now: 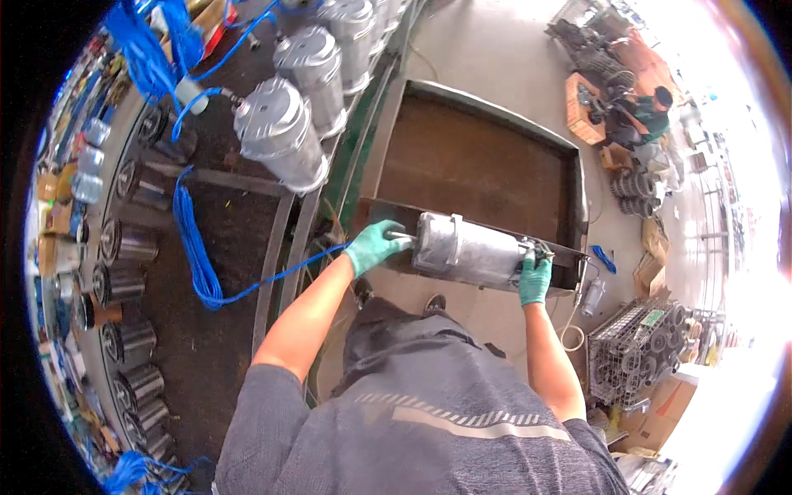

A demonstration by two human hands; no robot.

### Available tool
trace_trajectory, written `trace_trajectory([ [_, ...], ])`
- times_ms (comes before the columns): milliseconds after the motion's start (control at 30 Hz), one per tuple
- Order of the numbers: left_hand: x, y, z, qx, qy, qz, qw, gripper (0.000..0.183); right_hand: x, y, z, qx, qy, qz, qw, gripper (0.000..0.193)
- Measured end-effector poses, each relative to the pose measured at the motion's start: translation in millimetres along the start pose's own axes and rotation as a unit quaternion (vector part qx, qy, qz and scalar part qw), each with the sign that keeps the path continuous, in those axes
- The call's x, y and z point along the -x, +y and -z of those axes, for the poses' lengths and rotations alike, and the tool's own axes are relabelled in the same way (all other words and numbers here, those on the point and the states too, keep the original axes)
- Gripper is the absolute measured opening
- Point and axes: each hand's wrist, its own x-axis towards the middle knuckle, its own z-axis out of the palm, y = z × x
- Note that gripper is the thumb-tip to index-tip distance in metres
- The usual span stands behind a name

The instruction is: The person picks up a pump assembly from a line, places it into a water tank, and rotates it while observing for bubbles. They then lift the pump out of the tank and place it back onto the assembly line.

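A grey metal cylindrical motor [472, 250] lies on its side, held level over the near edge of a metal tank. My left hand [375, 246], in a green glove, is closed on the short metal stub at its left end. A blue cable [285, 273] runs from that hand to a coil on the bench at the left. My right hand [535, 274], also gloved in green, grips the right end of the motor, its fingers around the small metal fittings there. What lies inside each palm is hidden.
The rectangular metal tank [386, 157] has a brown floor. Several upright grey motors [285, 136] with blue cables line the bench at the upper left; several shiny cylinders lie farther left. A wire basket [631, 351] of round parts stands at the right. Another person [652, 115] works at the far right.
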Motion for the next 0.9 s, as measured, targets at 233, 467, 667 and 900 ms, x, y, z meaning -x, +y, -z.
trace_trajectory([
  [233, -3.9, 3.0, 8.7, -0.273, -0.010, -0.003, 0.962, 0.061, 0.6, -0.5, 5.6, 0.028, -0.008, 0.072, 0.997, 0.032],
  [467, 7.6, 23.8, 17.5, 0.228, -0.123, 0.156, 0.953, 0.047, 4.3, -0.6, 6.2, 0.036, 0.005, 0.078, 0.996, 0.034],
  [667, 5.8, 30.4, 23.6, 0.121, -0.167, 0.091, 0.974, 0.062, 7.3, -2.8, 6.7, 0.051, 0.020, 0.098, 0.994, 0.035],
  [900, -4.0, 23.4, 6.5, -0.132, -0.050, 0.055, 0.988, 0.040, 9.3, -6.3, 8.0, 0.064, 0.020, 0.105, 0.992, 0.034],
])
